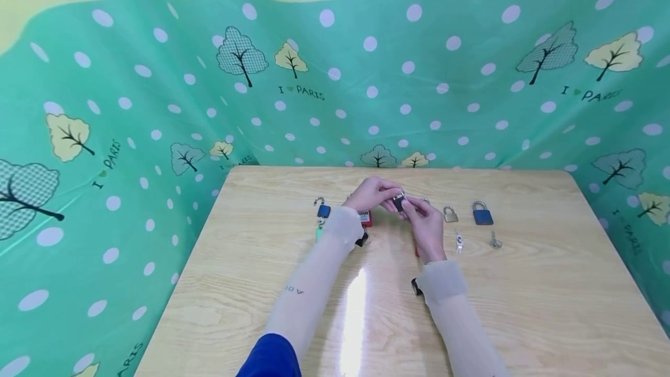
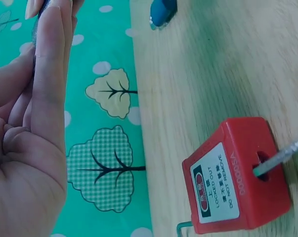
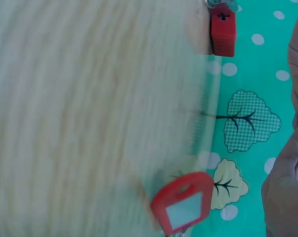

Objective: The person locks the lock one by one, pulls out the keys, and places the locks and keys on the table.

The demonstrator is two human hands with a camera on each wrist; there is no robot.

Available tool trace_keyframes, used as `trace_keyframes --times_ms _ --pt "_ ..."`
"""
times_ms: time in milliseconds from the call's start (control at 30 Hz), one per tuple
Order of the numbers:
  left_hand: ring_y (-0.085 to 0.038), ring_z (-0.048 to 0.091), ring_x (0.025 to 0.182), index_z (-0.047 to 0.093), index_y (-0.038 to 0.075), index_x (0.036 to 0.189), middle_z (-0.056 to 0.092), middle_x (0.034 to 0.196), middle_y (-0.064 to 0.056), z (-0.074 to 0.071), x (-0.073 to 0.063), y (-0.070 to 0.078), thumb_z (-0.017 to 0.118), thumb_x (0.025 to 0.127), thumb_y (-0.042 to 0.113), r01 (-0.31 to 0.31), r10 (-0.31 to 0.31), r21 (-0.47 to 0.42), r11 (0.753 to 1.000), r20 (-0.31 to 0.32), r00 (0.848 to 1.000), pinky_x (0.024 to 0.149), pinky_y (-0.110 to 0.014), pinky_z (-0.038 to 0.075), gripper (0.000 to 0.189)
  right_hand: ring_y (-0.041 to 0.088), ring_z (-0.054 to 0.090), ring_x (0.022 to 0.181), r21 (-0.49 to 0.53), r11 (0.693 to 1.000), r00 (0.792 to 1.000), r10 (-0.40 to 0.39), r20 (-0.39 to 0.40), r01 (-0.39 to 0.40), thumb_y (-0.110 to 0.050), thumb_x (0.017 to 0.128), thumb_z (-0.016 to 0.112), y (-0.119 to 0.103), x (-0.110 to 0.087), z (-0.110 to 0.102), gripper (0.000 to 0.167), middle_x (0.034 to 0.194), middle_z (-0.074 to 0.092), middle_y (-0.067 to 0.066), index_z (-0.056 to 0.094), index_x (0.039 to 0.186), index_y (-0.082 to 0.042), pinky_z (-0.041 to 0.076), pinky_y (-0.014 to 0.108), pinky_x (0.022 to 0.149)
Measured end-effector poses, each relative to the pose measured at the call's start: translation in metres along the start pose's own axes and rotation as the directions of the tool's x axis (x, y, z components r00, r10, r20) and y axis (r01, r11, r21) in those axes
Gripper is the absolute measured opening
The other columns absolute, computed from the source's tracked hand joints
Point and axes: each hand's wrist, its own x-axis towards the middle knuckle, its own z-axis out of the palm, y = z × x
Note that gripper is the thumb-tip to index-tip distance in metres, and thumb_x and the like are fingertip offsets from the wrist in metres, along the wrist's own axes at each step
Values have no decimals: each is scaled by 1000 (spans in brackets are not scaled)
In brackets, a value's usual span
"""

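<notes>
Both hands meet over the back middle of the table, holding a small black padlock [image 1: 399,202] with a silver shackle. My left hand [image 1: 370,193] has its fingers at the shackle end. My right hand [image 1: 428,227] grips the body, thumb laid across it. In the left wrist view, a dark edge of the padlock shows at the top of the left hand [image 2: 42,98]. Close below the left hand is a red padlock [image 2: 237,177], labelled "LOCKED OUT", with a key in its bottom. In the right wrist view the right hand [image 3: 287,187] is cut off at the edge.
A blue padlock [image 1: 324,211] with raised shackle lies left, a green tag [image 1: 319,233] below it. To the right are a brass padlock [image 1: 451,215], a larger blue padlock [image 1: 483,216] and keys [image 1: 495,242]. A red key tag [image 3: 183,202] lies partly behind the right wrist.
</notes>
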Motion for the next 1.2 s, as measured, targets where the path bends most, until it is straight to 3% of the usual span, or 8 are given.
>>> trace_keyframes --times_ms 133,233,367,467,600,700,867,1200 --pt "-20 75 73 65 -11 133 77 99 -15 -2 0 -1 61 108 10 -6 6 3 1000 -21 1000 78 -38 65 33 16 72 83 -39 998 998 54 30 -53 -25 106 67 0 -1 0 41 113 68 25 62 126 11 63 30 85" --pt "-20 76 73 65 -10 134 78 102 -14 -4 -1 -1 62 108 12 4 -4 15 1000 -22 1000 76 -33 65 35 15 68 75 -124 988 992 104 73 -94 -35 109 59 2 -2 0 48 103 67 25 61 119 12 63 29 74" --pt "-20 75 71 64 -10 134 77 100 -14 -4 -3 3 63 108 14 7 -6 31 999 -30 1000 78 -38 65 36 12 62 66 -184 982 991 74 115 -52 -38 112 52 2 -3 1 53 91 65 23 61 114 14 59 23 62" --pt "-20 74 70 65 -10 134 77 94 -13 -4 -2 7 63 108 14 -5 7 51 999 -36 999 79 -44 65 35 11 62 62 -158 987 994 44 96 -28 -35 111 55 -2 -3 2 52 83 67 16 63 111 16 58 22 58" --pt "-20 75 71 65 -11 133 77 92 -13 -1 -1 7 60 109 12 -11 12 30 999 -27 1000 78 -41 65 34 11 65 59 -134 991 998 33 53 -25 -32 109 59 -5 -4 2 48 75 68 8 67 108 15 59 23 56" --pt "-20 75 74 65 -12 133 77 94 -14 1 -3 2 59 109 9 8 -8 -24 1000 -16 1000 78 -37 65 32 11 66 60 -169 985 998 39 40 -31 -31 109 60 -5 -4 1 44 78 70 15 69 107 12 60 24 57" --pt "-20 76 73 64 -12 132 77 95 -15 2 -3 -1 59 108 8 36 -36 -42 998 -17 999 81 -43 64 31 12 66 63 -207 976 996 76 54 -63 -32 110 58 -2 -3 0 42 92 71 27 69 109 9 61 25 62" --pt "-18 74 72 69 -11 125 75 103 -18 5 -1 5 59 108 5 77 -77 -53 996 12 997 77 -32 64 26 12 65 61 -185 981 997 66 36 -58 -25 111 57 1 -6 2 39 88 70 27 68 112 12 60 24 58"
